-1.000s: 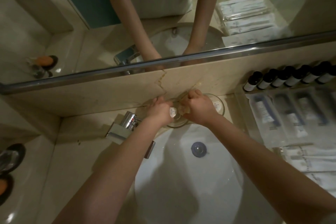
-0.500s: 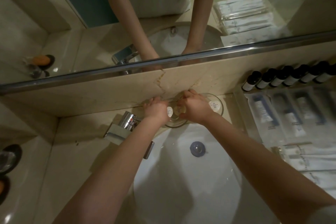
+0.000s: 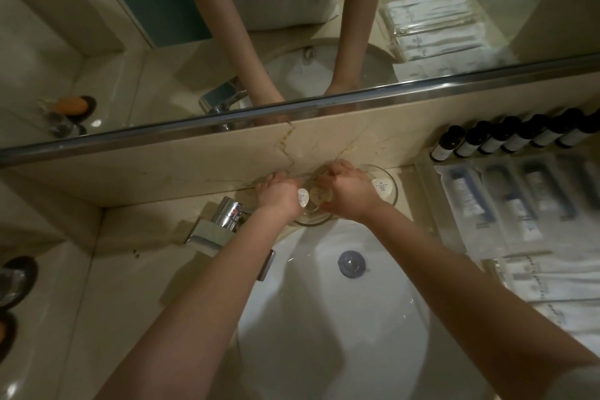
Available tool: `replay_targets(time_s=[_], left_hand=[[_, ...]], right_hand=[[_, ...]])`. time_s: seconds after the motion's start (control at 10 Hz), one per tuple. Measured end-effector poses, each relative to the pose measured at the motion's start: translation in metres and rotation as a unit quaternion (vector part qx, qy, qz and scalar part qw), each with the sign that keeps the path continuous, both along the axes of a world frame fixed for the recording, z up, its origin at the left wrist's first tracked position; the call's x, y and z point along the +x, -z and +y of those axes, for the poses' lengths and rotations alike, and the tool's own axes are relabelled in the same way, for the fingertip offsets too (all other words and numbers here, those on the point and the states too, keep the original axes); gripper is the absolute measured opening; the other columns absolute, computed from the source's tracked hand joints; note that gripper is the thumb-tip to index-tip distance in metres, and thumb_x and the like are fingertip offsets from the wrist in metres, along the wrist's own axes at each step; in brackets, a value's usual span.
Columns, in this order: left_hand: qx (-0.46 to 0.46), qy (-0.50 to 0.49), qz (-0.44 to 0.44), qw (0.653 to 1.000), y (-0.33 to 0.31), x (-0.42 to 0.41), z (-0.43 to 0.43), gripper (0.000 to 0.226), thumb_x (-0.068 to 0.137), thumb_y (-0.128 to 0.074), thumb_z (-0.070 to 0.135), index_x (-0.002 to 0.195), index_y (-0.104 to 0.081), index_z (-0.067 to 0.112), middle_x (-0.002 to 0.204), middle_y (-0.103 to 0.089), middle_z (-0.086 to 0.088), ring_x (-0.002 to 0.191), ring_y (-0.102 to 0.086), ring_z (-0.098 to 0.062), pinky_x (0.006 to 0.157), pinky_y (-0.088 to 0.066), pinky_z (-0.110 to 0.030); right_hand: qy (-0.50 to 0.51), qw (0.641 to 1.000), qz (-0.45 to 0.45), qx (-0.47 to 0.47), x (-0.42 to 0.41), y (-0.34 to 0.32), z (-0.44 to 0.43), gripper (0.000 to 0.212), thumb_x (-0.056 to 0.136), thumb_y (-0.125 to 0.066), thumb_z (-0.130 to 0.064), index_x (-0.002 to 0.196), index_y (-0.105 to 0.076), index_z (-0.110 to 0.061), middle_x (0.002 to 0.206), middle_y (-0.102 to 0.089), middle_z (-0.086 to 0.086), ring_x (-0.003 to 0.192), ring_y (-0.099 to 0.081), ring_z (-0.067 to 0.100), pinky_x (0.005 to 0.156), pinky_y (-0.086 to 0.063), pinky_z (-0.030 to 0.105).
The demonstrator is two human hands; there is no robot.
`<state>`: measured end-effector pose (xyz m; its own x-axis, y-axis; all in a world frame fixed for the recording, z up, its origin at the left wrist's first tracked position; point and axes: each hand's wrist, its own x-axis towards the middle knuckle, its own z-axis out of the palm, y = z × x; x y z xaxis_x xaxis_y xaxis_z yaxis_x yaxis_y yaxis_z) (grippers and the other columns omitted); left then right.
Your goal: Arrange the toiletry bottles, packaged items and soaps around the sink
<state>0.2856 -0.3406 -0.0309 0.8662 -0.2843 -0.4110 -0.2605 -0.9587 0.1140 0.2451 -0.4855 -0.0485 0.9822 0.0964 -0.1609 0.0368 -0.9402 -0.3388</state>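
My left hand and right hand both curl on the glass dish, which is wedged between the sink rim and the backsplash. A white soap and a tan soap lie in it. The faucet crowds my left wrist. A second dish sits just right (whether touching, I cannot tell), and the bottles stand well apart.

Two dishes sit behind the sink, the tap left of them. Rightward, bottles line the wall, packets before them.
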Motion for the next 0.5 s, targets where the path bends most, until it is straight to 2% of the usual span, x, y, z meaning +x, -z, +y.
replay_targets(time_s=[0.2,0.3,0.4,0.5], left_hand=[[0.021,0.002,-0.009,1.000,-0.011,-0.002,0.000,0.059,0.075,-0.070,0.036,0.128,-0.050,0.018,0.135,-0.044,-0.008,0.129,-0.038,-0.029,0.104,-0.034,-0.041],[-0.003,-0.002,-0.021,1.000,-0.022,-0.007,0.001,0.051,0.080,-0.064,0.039,0.124,-0.053,0.018,0.132,-0.047,-0.011,0.126,-0.040,-0.031,0.102,-0.035,-0.041],[-0.088,-0.009,-0.052,0.995,-0.035,-0.019,0.004,0.049,0.084,-0.059,0.038,0.127,-0.052,0.015,0.131,-0.048,-0.012,0.125,-0.040,-0.032,0.102,-0.034,-0.041],[-0.204,-0.018,-0.078,0.976,-0.044,-0.038,0.006,0.048,0.085,-0.061,0.030,0.128,-0.053,0.011,0.130,-0.051,-0.015,0.123,-0.043,-0.033,0.103,-0.037,-0.037]], right_hand=[[0.017,1.000,-0.007,-0.006,-0.006,-0.007,-0.003,0.052,0.071,-0.071,-0.045,0.118,-0.063,-0.023,0.119,-0.053,0.008,0.116,-0.046,0.027,0.090,-0.041,0.038],[0.029,0.999,-0.004,-0.014,-0.015,-0.018,-0.006,0.050,0.076,-0.068,-0.042,0.121,-0.061,-0.022,0.119,-0.054,0.007,0.112,-0.046,0.028,0.089,-0.042,0.038],[0.056,0.997,-0.049,0.023,-0.034,-0.034,-0.015,0.046,0.080,-0.066,-0.036,0.123,-0.059,-0.022,0.118,-0.058,0.006,0.108,-0.049,0.029,0.087,-0.043,0.037],[0.105,0.988,-0.099,0.059,-0.062,-0.049,-0.022,0.041,0.081,-0.066,-0.032,0.121,-0.061,-0.019,0.118,-0.061,0.005,0.106,-0.052,0.028,0.087,-0.046,0.037]])
